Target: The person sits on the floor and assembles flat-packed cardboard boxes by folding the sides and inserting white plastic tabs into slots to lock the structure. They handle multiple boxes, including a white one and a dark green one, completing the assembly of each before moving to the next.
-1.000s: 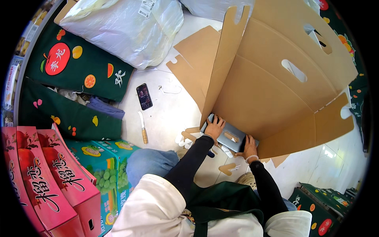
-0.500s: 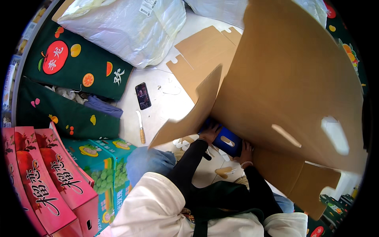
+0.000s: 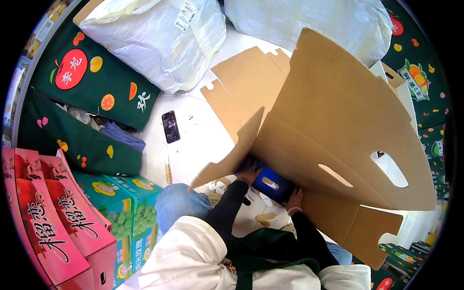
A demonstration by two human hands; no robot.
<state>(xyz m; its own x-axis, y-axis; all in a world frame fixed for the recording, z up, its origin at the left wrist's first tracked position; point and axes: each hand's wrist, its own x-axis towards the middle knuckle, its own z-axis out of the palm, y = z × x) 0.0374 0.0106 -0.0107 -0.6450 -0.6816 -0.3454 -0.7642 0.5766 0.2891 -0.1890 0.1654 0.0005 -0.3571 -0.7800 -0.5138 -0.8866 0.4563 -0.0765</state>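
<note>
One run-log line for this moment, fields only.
left hand: on cardboard box flap | right hand: under box | box: tilted, blue face showing | floor: phone, knife

We are wearing a white puffy jacket, its sleeves ending above tight black inner sleeves running to both wrists. A dark green apron is covering our front, and blue jeans are showing at our knee.

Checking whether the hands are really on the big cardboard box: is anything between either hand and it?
Nothing visible. The left hand and the right hand both touch the lower edge of the cardboard box, on either side of its blue panel. The flaps hide most fingers.
</note>
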